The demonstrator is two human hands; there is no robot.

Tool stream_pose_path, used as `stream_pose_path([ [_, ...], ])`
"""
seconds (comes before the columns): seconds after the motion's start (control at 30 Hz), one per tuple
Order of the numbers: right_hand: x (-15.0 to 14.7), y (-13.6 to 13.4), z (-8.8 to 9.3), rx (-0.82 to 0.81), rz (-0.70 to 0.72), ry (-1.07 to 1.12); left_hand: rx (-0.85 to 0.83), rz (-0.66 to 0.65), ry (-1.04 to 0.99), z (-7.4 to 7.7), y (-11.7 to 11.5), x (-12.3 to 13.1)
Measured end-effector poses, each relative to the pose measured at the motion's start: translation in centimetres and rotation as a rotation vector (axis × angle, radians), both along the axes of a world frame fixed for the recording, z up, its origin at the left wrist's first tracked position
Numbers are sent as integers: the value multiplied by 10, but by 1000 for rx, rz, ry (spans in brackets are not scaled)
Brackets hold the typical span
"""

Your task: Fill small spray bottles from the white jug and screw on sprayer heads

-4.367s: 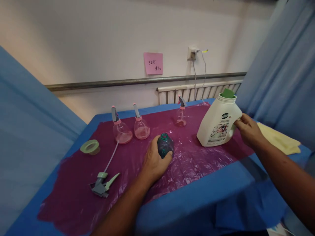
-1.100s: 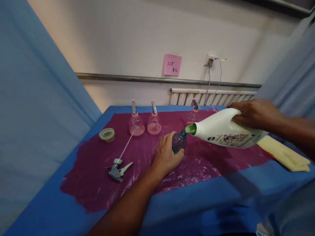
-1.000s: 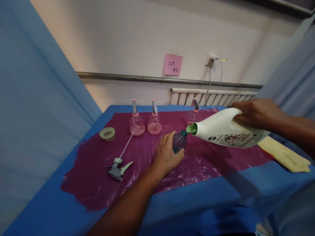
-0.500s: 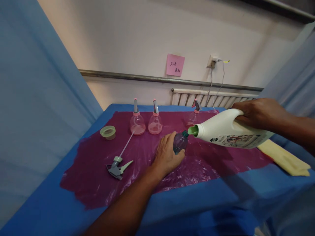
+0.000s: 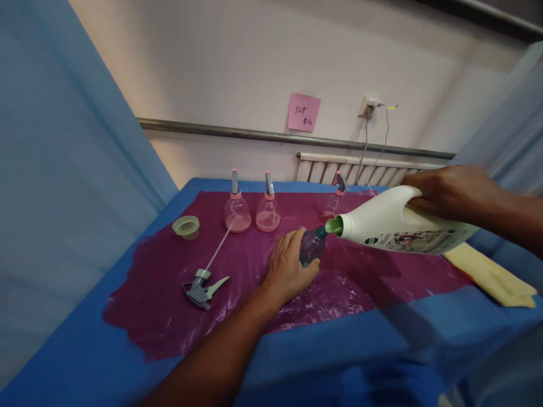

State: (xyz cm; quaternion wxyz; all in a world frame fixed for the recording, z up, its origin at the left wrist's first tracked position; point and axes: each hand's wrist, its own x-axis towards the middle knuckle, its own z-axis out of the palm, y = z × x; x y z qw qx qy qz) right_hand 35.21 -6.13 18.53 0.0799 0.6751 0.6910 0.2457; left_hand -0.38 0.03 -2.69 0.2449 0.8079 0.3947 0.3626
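Trigger head [image 5: 198,290]: grey and pale-green plastic, between 8 and 9 o'clock from the left hand [image 5: 292,265], lying on glossy, crinkled purple sheeting [image 5: 156,319] over the table [image 5: 305,353]; thin tube toward 1.
Left hand: wrapped round the dark bottle [image 5: 312,245].
Dark bottle: translucent, bulbous, green-necked; at 1 to 2 o'clock, neck tipped toward 1.
Jug [image 5: 384,213]: cream, moulded, printed label; held near level, long axis roughly 9-to-3, green mouth at the bottle's neck, contact unclear.
Right hand [image 5: 447,189]: clenched on the jug's handle; the nearer to it.
Spray bottles [image 5: 238,219]: three, clear, pink-collared; at 10, 11 and 1 o'clock.
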Motion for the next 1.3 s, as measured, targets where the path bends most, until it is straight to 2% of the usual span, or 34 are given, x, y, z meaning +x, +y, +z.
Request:
stream_pose_path([
  [0.5,3,0,3,34,82,4,-11,-8,-15,1,-1,0],
  [1.3,0,2,10,29,71,-12,-6,-21,-12,1,-1,0],
])
